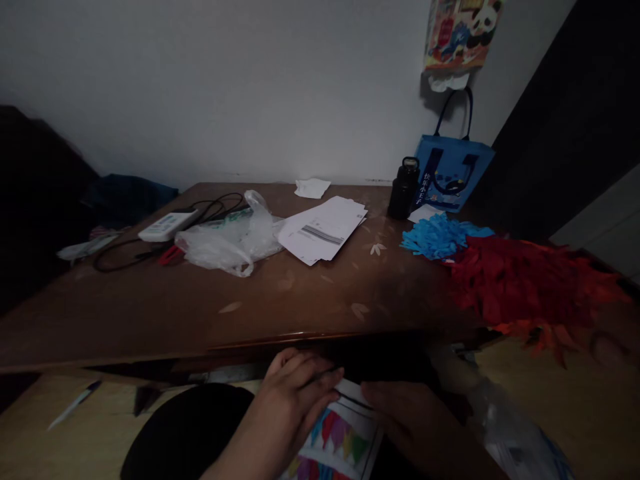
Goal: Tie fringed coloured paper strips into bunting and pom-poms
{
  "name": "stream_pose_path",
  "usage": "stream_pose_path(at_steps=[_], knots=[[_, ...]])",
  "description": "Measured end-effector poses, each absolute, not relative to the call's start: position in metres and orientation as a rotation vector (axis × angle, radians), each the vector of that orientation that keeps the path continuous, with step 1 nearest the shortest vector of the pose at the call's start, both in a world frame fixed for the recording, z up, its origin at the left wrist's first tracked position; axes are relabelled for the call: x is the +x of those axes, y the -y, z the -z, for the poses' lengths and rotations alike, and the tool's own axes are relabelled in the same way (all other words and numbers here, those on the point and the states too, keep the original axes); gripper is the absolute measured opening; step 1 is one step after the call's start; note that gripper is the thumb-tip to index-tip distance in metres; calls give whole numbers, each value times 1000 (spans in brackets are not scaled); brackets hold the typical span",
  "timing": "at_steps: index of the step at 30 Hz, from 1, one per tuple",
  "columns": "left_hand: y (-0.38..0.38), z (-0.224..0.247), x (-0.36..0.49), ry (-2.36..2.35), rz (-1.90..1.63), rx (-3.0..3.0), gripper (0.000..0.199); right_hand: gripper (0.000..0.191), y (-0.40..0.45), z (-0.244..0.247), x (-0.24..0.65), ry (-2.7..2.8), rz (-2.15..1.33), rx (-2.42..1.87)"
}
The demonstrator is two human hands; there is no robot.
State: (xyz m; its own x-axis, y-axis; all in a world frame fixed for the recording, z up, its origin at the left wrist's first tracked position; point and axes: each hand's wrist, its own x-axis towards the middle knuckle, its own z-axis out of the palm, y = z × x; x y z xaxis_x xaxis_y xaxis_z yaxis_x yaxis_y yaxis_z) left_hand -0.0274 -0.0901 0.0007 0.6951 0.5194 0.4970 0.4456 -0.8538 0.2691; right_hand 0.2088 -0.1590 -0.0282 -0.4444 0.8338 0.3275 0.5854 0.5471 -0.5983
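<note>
One flag-print pkt sits below table front edge, btwn L hand & R hand. L fingers close together at pkt top, pinch unclear; R grip: can't tell. Papers lie well back from edge.

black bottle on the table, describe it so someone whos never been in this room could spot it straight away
On the brown table against the pale wall, look toward the back right corner. The bottle stands upright just left of the blue bag, behind the light blue fringed bundle. It is all black with a loop on its lid.
</note>
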Motion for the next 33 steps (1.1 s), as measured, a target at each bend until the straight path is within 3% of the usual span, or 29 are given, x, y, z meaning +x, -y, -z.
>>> stream_pose_path(at_steps=[6, 10, 15, 18, 20, 26, 33], knots=[[88, -4, -41, -774, -925, 2625, 22, 22, 155, 56, 189, 1845, -572, -1240], [71, -19, -45, -754, -897, 2474, 21, 18, 129, 35, 186, 1754, -575, -1222], [-6, -36, -43, -1281, -823, 2139, 27, 44, 81, -10, 168, 1897, -96, -1237], [-56, -27, -41, -1382, -797, 2095, 31, 77, 61, -1, 138, 2299, -20, -1158], [-76, -12, -41, -1407, -768, 2089, 28, 86, 53, 16, 122, 2462, -73, -1190], [-81, 22, -43, -1411, -763, 2115, 23, 85, 22, 39, 114, 2465, -121, -1384], [-84, 22, -44, -1442, -751, 2130, 23, 73, -19, 34, 111, 2434, 3, -1482]])
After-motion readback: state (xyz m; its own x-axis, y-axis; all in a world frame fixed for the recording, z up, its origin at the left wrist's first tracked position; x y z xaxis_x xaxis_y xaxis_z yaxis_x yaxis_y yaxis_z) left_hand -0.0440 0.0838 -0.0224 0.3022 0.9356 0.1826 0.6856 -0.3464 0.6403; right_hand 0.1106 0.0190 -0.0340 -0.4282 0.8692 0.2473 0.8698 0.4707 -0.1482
